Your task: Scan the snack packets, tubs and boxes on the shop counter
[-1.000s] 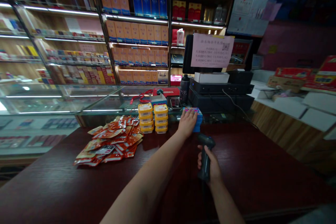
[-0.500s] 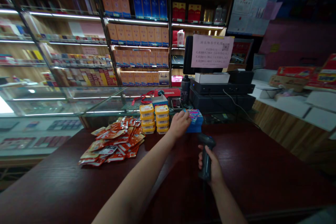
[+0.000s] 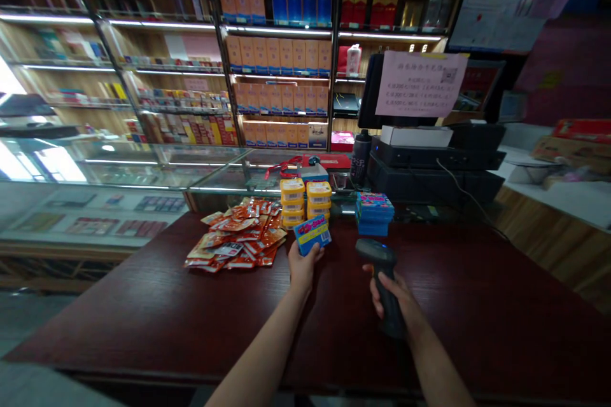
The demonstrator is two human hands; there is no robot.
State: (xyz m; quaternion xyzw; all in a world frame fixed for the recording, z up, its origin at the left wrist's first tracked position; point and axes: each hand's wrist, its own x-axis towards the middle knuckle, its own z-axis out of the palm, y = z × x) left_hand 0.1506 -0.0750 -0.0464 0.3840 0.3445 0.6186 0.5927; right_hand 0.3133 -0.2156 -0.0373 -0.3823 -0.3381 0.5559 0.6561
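Note:
My left hand (image 3: pixel 304 265) grips a small blue box (image 3: pixel 312 234) with pink and yellow print, tilted so a barcode shows on its face. In my right hand (image 3: pixel 389 292) is a dark handheld barcode scanner (image 3: pixel 380 261), its head turned leftward near the box and a small blue light on top. Beyond the scanner stands a stack of similar blue boxes (image 3: pixel 375 216). Two stacks of yellow tubs (image 3: pixel 292 198) rise just behind the held box. To their left lies a heap of orange snack packets (image 3: pixel 241 235).
The dark wooden counter (image 3: pixel 157 311) meets a glass display case (image 3: pixel 214 168). A black bottle (image 3: pixel 360 158) stands beside the register equipment (image 3: pixel 434 172), which has a pink notice (image 3: pixel 419 84) on its screen. Shelves of boxed goods (image 3: pixel 281 98) line the back wall.
My left hand has left the blue stack and moved left and nearer, now with one blue box in it. My right hand still grips the scanner. The view has shifted left.

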